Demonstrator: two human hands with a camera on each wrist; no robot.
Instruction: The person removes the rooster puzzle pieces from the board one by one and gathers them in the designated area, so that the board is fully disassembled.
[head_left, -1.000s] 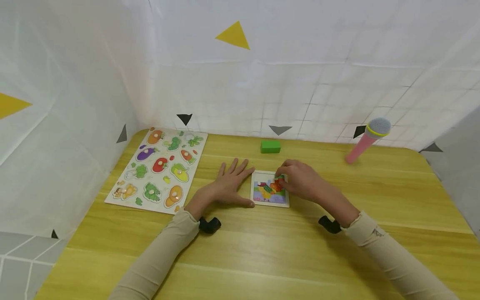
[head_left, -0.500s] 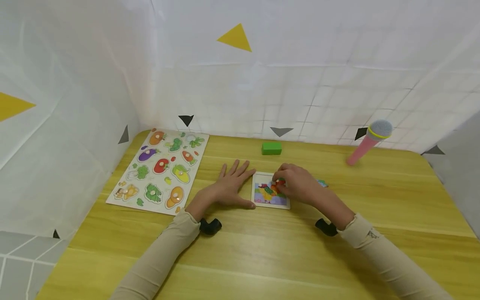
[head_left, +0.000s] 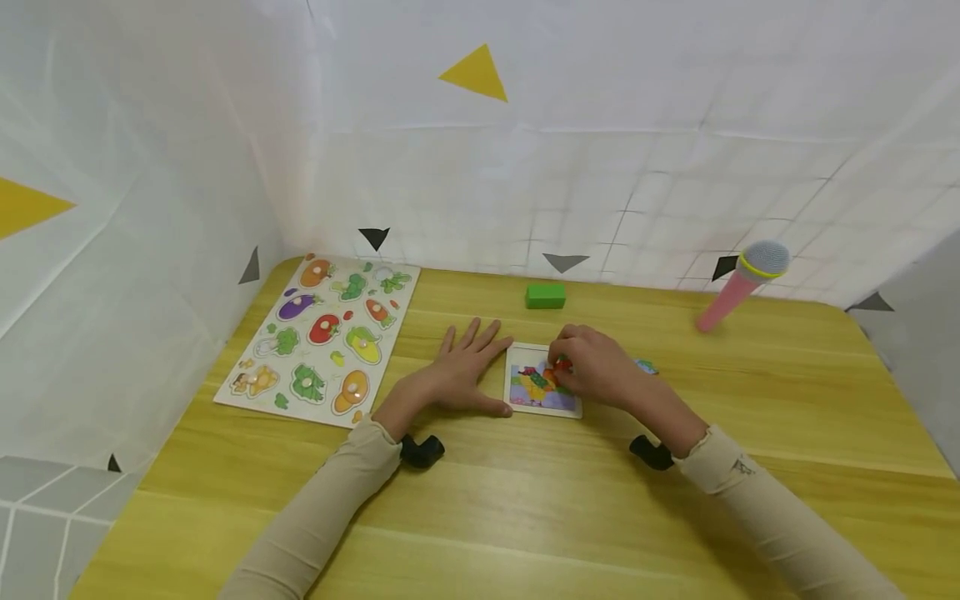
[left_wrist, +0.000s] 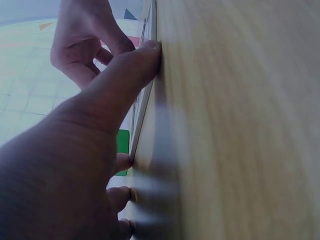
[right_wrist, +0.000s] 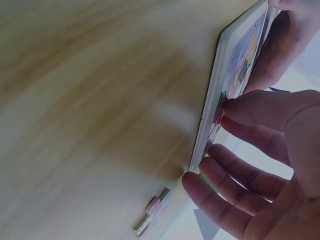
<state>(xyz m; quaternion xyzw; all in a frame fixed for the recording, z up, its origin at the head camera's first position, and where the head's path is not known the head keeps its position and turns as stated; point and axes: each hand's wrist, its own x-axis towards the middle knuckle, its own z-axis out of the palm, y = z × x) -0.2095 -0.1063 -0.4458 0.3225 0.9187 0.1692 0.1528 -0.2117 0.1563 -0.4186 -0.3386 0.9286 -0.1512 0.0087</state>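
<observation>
A small picture puzzle in a white tray [head_left: 543, 410] lies flat on the table, showing a colourful bird-like figure. My left hand [head_left: 459, 379] is spread beside it, its thumb and a fingertip touching the tray's left side; the left wrist view shows the thumb [left_wrist: 142, 60] against the edge. My right hand [head_left: 596, 362] is over the tray's right part, thumb and index finger pinching a red puzzle piece [right_wrist: 220, 116] at the picture's surface. Its other fingers hang over the tray's edge. The fingers hide the picture's upper right. A loose puzzle piece [head_left: 647, 367] lies behind the right wrist.
A vegetable peg puzzle board [head_left: 315, 400] lies at the left of the table [head_left: 487, 517]. Behind the tray sits a green block [head_left: 545, 296]. A pink toy microphone [head_left: 727, 302] stands at the back right, near the white sheet wall [head_left: 600, 150].
My right hand has shifted slightly left over the tray, and the loose piece behind it has come into view. The left hand keeps its place.
</observation>
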